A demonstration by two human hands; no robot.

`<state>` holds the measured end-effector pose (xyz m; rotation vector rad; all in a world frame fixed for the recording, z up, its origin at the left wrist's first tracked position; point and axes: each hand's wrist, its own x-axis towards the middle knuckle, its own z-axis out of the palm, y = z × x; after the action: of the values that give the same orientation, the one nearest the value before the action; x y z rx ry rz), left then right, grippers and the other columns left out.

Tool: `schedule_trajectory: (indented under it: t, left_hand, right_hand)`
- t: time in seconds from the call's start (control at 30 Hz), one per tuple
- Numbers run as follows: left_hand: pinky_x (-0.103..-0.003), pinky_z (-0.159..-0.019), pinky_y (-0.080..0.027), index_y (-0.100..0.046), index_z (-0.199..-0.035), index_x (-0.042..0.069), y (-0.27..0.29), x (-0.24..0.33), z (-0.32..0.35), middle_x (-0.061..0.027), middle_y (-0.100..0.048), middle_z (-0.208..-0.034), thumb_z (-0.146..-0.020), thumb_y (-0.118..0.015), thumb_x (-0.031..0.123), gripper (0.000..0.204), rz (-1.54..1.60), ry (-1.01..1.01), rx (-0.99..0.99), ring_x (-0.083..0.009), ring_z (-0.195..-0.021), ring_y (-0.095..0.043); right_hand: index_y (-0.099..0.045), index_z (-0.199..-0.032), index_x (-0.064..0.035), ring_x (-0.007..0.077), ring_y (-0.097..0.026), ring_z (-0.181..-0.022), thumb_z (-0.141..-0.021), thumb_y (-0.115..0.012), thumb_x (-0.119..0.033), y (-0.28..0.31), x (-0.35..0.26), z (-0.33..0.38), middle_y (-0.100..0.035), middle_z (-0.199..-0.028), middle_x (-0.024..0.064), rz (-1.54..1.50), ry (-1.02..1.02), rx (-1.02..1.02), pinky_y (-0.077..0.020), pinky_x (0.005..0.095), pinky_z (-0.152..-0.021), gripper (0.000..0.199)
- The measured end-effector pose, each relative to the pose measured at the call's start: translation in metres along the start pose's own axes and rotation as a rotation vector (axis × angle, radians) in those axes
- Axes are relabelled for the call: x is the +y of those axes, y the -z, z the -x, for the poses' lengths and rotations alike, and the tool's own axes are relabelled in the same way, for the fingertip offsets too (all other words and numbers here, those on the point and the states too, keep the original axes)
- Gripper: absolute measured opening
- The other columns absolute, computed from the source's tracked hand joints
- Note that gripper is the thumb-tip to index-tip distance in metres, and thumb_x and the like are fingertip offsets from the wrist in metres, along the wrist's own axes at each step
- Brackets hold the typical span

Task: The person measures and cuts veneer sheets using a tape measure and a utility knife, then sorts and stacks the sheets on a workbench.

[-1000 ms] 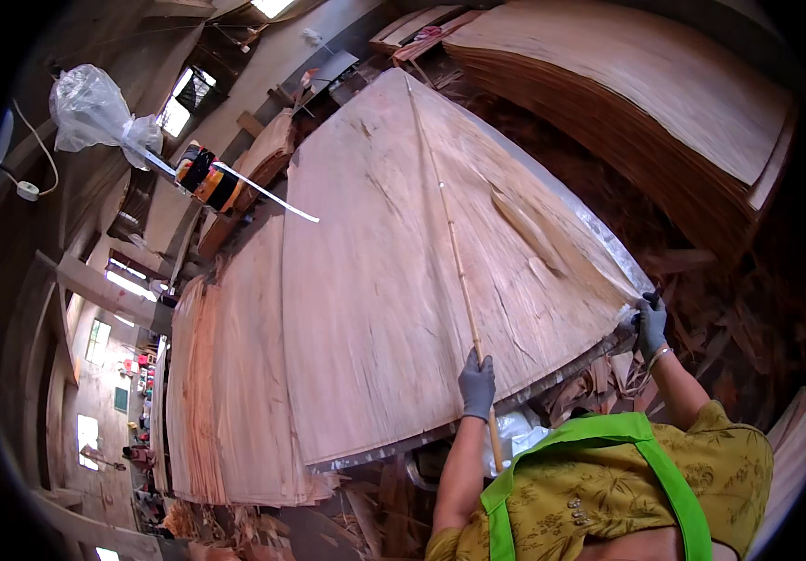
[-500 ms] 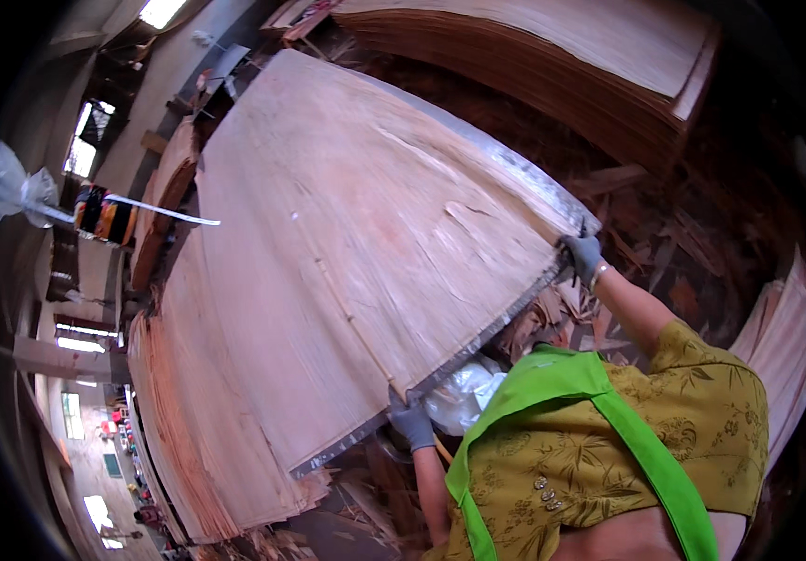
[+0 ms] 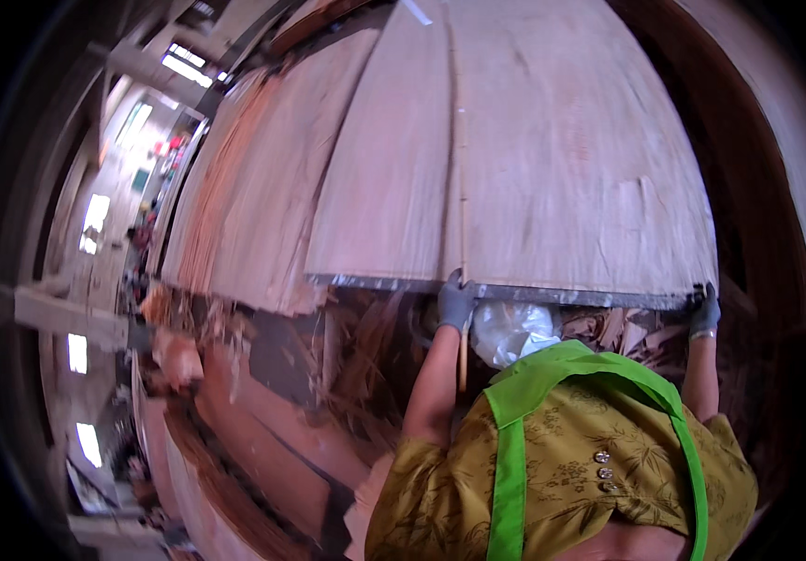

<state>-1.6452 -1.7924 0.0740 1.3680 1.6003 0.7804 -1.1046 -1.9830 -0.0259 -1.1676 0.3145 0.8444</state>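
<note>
A broad, pale wood veneer sheet (image 3: 571, 168) lies over a flat table whose dark front edge (image 3: 552, 294) shows beneath it. My left hand (image 3: 456, 307), in a grey glove, is closed around a long thin bamboo stick (image 3: 463, 196) at the middle of that edge. The stick runs away from me over the veneer, and its near end sticks out below my hand. At the front right corner, my gloved right hand (image 3: 705, 316) has its fingers closed on the sheet's edge. The exact grip there is partly hidden.
More layered veneer (image 3: 262, 187) lies to the left. A tall stack (image 3: 768, 122) stands along the right. Below the table edge are a clear plastic bag (image 3: 515, 329) and broken veneer scraps (image 3: 623, 329). Boards (image 3: 262, 439) lie on the floor at lower left.
My view has turned, so the table edge now runs nearly level. The veneer now reaches the table's right side, where a shiny strip showed before. Both hands keep their places on the edge.
</note>
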Motion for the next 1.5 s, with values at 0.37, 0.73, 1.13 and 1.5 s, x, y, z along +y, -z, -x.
schedule_trajectory:
  t: [0.37,0.73,1.13,1.5]
  left_hand:
    - [-0.032,-0.039,-0.042,-0.059,-0.067,0.008,0.046,-0.033,0.000,-0.0077,-0.056,-0.058,-0.088,-0.046,0.052,0.051,0.490,0.438,0.154,-0.0191,-0.045,-0.051]
    - [-0.028,-0.041,-0.047,-0.052,-0.071,0.007,0.046,-0.060,-0.026,-0.0065,-0.054,-0.058,-0.092,-0.048,0.037,0.037,0.973,0.553,-0.039,-0.0185,-0.049,-0.054]
    - [-0.027,-0.058,-0.045,-0.050,-0.097,0.006,0.042,-0.091,-0.054,-0.0057,-0.052,-0.082,-0.091,-0.049,0.028,0.023,0.956,0.540,0.025,-0.0164,-0.072,-0.050]
    - [-0.028,-0.076,-0.045,-0.047,-0.123,0.002,0.052,-0.107,-0.098,-0.0092,-0.054,-0.107,-0.092,-0.052,0.019,0.035,1.055,0.484,-0.109,-0.0189,-0.096,-0.050]
  right_hand:
    - [-0.059,-0.081,-0.0146,0.0098,-0.049,-0.049,-0.088,-0.059,-0.026,-0.026,0.036,0.061,-0.061,-0.072,0.0005,0.086,-0.203,-0.211,-0.0418,0.0244,-0.040,0.013]
    - [-0.057,-0.082,-0.0122,0.0129,-0.054,-0.052,-0.082,-0.064,-0.010,-0.068,0.026,0.079,-0.058,-0.070,0.0008,-0.015,0.155,-0.022,-0.0439,0.0243,-0.044,0.007]
    - [-0.054,-0.080,-0.0144,0.0098,-0.045,-0.039,-0.084,-0.060,-0.015,-0.062,0.005,0.035,-0.051,-0.058,-0.0013,-0.052,0.249,0.137,-0.0350,0.0250,-0.033,0.008]
    - [-0.058,-0.074,-0.0118,0.0112,-0.047,-0.042,-0.082,-0.059,-0.018,-0.028,0.029,0.053,-0.053,-0.056,0.0000,0.018,0.157,0.042,-0.0376,0.0236,-0.039,0.010]
